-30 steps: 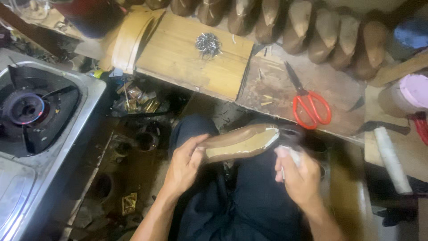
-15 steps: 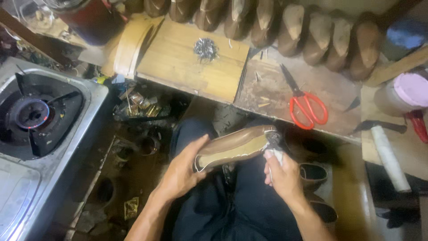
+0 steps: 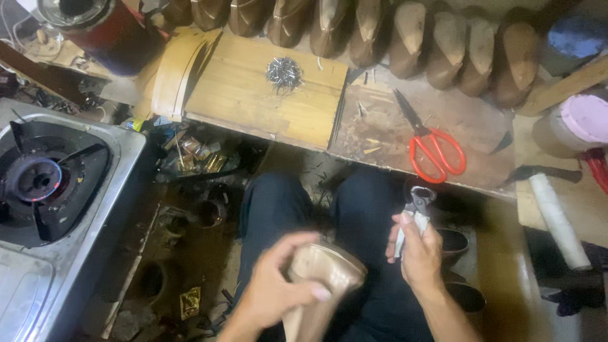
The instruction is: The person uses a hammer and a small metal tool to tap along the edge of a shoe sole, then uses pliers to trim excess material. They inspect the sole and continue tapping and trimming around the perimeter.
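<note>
Head view: over the lap, the left hand (image 3: 272,294) grips a tan shoe (image 3: 320,282), toe end up; the right hand (image 3: 419,250) is closed around pincers (image 3: 415,209). Stretched over a rigid form, the shoe looks firm and light, best held around its middle.

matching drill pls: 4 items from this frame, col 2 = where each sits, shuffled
Column 1:
1. red-handled scissors
2. pile of small nails
3. gas burner
4. pincers

Column 2:
a. far left, in the steel stove top
b. in the right hand
c. on the pale wooden board
d. flat on the dark worn bench top, right of the board

Pairs: 1-d, 2-c, 3-a, 4-b
</note>
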